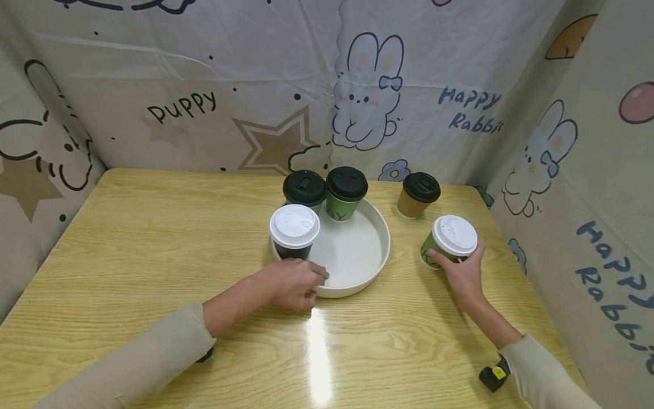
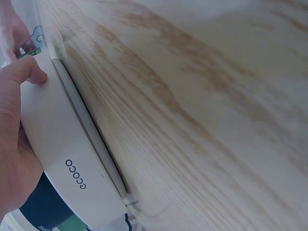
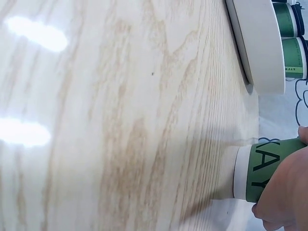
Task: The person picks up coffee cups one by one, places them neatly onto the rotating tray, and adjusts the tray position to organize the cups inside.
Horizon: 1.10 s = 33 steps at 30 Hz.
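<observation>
My left hand grips the near left rim of a round white tray, its thumb against the outer wall marked "ecoco" in the left wrist view. Just beyond that hand, a black cup with a white lid stands in the tray. Two green cups with black lids, one at the left and one beside it, stand at the tray's back. To the right, my right hand holds a green paper cup with a white lid, thumb on the near side. That cup's base is at the tabletop in the right wrist view.
A brown cup with a black lid stands on the wooden table behind the right hand's cup. Printed cloth walls close off the back and both sides. A dark wrist device hangs under the right sleeve.
</observation>
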Each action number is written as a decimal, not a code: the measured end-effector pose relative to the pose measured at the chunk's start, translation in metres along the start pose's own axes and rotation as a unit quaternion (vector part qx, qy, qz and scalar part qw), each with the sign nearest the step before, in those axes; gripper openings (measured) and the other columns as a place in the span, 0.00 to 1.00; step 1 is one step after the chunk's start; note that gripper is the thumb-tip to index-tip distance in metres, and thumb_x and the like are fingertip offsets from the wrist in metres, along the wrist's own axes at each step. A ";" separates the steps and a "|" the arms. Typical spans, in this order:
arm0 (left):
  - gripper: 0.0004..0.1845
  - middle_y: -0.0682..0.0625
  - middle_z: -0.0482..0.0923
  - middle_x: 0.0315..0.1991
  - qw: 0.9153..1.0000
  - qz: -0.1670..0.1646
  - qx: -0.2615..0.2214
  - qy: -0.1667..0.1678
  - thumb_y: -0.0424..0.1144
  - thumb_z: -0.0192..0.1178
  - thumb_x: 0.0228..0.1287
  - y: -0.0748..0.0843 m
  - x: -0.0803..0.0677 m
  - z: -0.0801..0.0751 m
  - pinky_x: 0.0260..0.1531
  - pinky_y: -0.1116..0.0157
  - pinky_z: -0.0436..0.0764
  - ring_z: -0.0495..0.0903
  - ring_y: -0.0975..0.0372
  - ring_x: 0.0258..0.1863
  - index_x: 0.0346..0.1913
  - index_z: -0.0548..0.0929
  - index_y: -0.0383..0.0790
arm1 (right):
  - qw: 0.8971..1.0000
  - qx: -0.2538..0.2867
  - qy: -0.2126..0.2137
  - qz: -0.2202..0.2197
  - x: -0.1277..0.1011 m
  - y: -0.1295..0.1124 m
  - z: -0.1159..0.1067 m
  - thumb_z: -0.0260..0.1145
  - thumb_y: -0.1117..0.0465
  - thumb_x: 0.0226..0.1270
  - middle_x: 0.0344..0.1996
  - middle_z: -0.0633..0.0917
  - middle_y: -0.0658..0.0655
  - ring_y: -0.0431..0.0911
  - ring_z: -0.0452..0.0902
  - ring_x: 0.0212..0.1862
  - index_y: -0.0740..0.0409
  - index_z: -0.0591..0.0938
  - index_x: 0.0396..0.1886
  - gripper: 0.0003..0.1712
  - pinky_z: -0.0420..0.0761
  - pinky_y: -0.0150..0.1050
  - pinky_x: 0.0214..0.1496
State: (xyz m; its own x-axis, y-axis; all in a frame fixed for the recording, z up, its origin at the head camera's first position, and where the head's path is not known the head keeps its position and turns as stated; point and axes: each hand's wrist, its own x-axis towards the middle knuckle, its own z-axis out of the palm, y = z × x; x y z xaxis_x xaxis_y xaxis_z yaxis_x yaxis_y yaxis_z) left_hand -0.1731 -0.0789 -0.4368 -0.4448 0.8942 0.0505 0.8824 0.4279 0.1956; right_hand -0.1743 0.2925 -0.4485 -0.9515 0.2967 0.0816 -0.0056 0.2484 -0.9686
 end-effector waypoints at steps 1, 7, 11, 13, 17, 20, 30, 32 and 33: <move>0.04 0.47 0.84 0.50 1.000 -0.001 0.000 -0.001 0.34 0.59 0.50 0.000 0.000 0.000 0.34 0.65 0.84 0.85 0.60 0.41 0.23 0.77 0.44 | 1.000 0.000 0.000 0.000 0.000 0.000 0.000 0.74 0.68 0.59 0.70 0.59 0.60 0.52 0.58 0.70 0.53 0.45 0.76 0.57 0.59 0.46 0.74; 0.04 0.46 0.83 0.51 1.000 -0.006 -0.001 -0.007 0.34 0.60 0.51 0.000 0.001 0.000 0.35 0.64 0.84 0.85 0.59 0.43 0.23 0.77 0.44 | 1.000 -0.003 -0.003 -0.004 0.001 -0.007 0.001 0.75 0.67 0.58 0.70 0.59 0.59 0.52 0.58 0.70 0.52 0.45 0.77 0.58 0.59 0.45 0.74; 0.03 0.47 0.83 0.51 1.000 -0.007 -0.006 -0.009 0.34 0.60 0.51 0.001 0.001 -0.001 0.34 0.65 0.84 0.85 0.59 0.41 0.23 0.78 0.44 | 1.000 0.013 -0.006 -0.022 -0.002 -0.016 0.003 0.75 0.68 0.58 0.69 0.60 0.58 0.51 0.59 0.69 0.53 0.47 0.76 0.56 0.60 0.47 0.73; 0.03 0.47 0.83 0.51 1.000 -0.007 -0.006 -0.010 0.34 0.60 0.51 0.001 0.001 -0.001 0.34 0.65 0.84 0.85 0.59 0.41 0.24 0.78 0.44 | 0.999 0.023 -0.010 -0.035 -0.003 -0.021 0.004 0.74 0.70 0.58 0.68 0.61 0.57 0.51 0.59 0.69 0.53 0.49 0.76 0.55 0.60 0.48 0.73; 0.03 0.46 0.83 0.51 1.000 -0.008 -0.007 -0.009 0.34 0.60 0.51 0.001 0.001 -0.002 0.35 0.64 0.84 0.85 0.59 0.43 0.24 0.78 0.44 | 0.998 0.034 -0.020 -0.051 -0.007 -0.034 0.008 0.73 0.72 0.58 0.66 0.63 0.55 0.49 0.61 0.67 0.54 0.51 0.75 0.53 0.62 0.48 0.72; 0.03 0.46 0.83 0.52 1.000 -0.008 -0.009 -0.008 0.34 0.60 0.52 0.001 0.001 -0.003 0.37 0.64 0.84 0.85 0.59 0.44 0.24 0.78 0.43 | 0.998 0.035 -0.028 -0.051 -0.012 -0.043 0.013 0.73 0.72 0.58 0.65 0.65 0.54 0.48 0.63 0.66 0.55 0.53 0.74 0.51 0.64 0.46 0.70; 0.04 0.45 0.83 0.52 1.000 -0.011 -0.014 -0.012 0.34 0.60 0.52 0.001 0.001 -0.002 0.37 0.63 0.84 0.85 0.58 0.44 0.23 0.77 0.44 | 0.991 0.045 -0.092 -0.090 -0.032 -0.067 0.031 0.71 0.76 0.58 0.64 0.66 0.52 0.46 0.66 0.64 0.58 0.53 0.73 0.50 0.67 0.39 0.69; 0.05 0.45 0.83 0.52 1.000 -0.011 -0.015 -0.012 0.34 0.59 0.52 0.001 0.001 -0.002 0.37 0.63 0.84 0.85 0.58 0.44 0.23 0.77 0.44 | 0.988 0.050 -0.106 -0.096 -0.035 -0.069 0.035 0.71 0.76 0.57 0.64 0.67 0.52 0.46 0.66 0.64 0.59 0.52 0.74 0.51 0.67 0.37 0.68; 0.05 0.46 0.83 0.52 1.000 -0.011 -0.014 -0.011 0.34 0.59 0.52 0.001 0.001 -0.002 0.37 0.63 0.84 0.85 0.59 0.44 0.23 0.76 0.44 | 0.987 0.050 -0.113 -0.098 -0.037 -0.070 0.037 0.71 0.77 0.57 0.64 0.66 0.52 0.46 0.66 0.64 0.58 0.52 0.74 0.51 0.67 0.36 0.68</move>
State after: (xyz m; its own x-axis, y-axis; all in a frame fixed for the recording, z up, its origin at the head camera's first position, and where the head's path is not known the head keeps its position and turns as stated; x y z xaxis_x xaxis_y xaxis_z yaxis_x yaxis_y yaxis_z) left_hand -0.1726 -0.0777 -0.4344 -0.4610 0.8871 0.0233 0.8671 0.4447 0.2247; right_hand -0.1506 0.2302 -0.3922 -0.9734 0.0352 0.2264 -0.2162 0.1853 -0.9586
